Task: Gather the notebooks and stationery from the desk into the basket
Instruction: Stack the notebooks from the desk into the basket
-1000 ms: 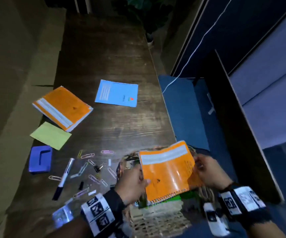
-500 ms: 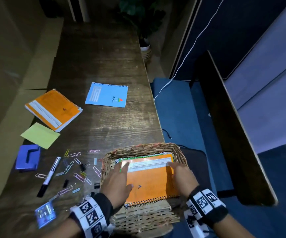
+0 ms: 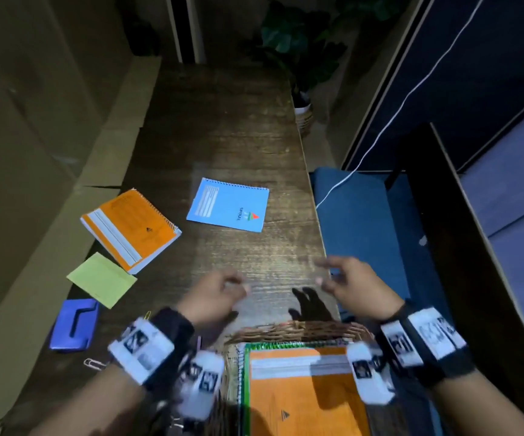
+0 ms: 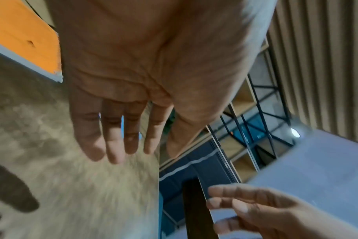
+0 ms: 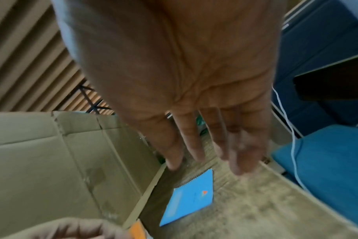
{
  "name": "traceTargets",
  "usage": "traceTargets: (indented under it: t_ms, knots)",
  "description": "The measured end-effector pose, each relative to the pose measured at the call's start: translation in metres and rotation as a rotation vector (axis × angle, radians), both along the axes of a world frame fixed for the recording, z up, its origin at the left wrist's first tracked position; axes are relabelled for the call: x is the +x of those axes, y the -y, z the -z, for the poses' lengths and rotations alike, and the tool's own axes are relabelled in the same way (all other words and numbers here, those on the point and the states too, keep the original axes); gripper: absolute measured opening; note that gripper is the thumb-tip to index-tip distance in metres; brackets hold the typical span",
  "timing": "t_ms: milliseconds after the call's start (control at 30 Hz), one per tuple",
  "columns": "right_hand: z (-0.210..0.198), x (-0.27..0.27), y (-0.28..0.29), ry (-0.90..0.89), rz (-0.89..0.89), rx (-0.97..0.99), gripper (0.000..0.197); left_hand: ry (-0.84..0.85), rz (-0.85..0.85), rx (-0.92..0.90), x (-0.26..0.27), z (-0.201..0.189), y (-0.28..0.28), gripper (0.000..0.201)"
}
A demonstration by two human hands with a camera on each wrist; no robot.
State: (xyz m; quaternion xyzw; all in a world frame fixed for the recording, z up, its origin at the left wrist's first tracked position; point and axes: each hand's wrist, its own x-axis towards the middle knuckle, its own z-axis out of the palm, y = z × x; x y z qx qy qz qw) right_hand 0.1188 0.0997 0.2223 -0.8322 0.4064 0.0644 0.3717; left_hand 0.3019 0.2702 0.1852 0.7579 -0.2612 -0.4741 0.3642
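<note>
Hands first: my left hand (image 3: 215,294) and my right hand (image 3: 353,287) both hang above the worktop (image 3: 222,127), just beyond the far rim of the basket (image 3: 298,330), and neither holds anything. Both wrist views show my fingers (image 4: 114,145) stretched out and loose, palm down, a little apart from each other.

Near me the wicker basket already holds an orange notebook (image 3: 304,394) lying flat on top, with the green edge of another book showing at its left and far sides.

Further out on the worktop lie the things not yet gathered. A blue spiral notebook (image 3: 229,204) sits far and centre, flat, well apart from my hands. To the left a second orange notebook (image 3: 131,226) lies at an angle, and just near it a green paper pad (image 3: 101,280) touches or almost touches its corner. Nearer still on the left is a blue hole punch (image 3: 73,324). A paper clip (image 3: 92,363) lies by my left wrist.
</note>
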Motion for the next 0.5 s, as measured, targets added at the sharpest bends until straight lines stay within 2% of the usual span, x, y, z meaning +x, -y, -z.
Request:
traceTargets:
  t_ms: [67,133,200,233,267,300,333,400,467,500]
  knots:
    - [0.018,0.052,0.021,0.122,0.148,0.128,0.038,-0.011,-0.169,-0.020,0.055,0.010,0.032,0.009]
    - [0.043,0.101,0.034,0.152,0.265,0.277,0.039,0.066,-0.271,-0.017,0.105,0.032,0.060,0.008]
    - [0.065,0.143,0.042,0.133,0.303,0.328,0.041,0.142,-0.293,0.046,0.145,0.054,0.083,0.016]
    - [0.076,0.160,0.044,0.120,0.326,0.343,0.031,0.176,-0.303,0.090,0.162,0.066,0.093,0.024]
    - [0.085,0.173,0.046,0.109,0.362,0.366,0.012,0.212,-0.319,0.124,0.175,0.072,0.101,0.032]
    - [0.095,0.185,0.050,0.098,0.387,0.393,0.009,0.235,-0.330,0.155,0.187,0.081,0.106,0.037]
    - [0.107,0.197,0.054,0.100,0.435,0.432,0.018,0.254,-0.336,0.170,0.197,0.088,0.111,0.038]
    - [0.125,0.214,0.060,0.142,0.511,0.492,0.008,0.255,-0.347,0.207,0.213,0.101,0.118,0.042]
    - [0.143,0.226,0.068,0.177,0.553,0.490,0.020,0.269,-0.336,0.283,0.224,0.111,0.121,0.054]
    - [0.144,0.230,0.069,0.184,0.571,0.476,0.017,0.281,-0.320,0.298,0.227,0.115,0.123,0.058]
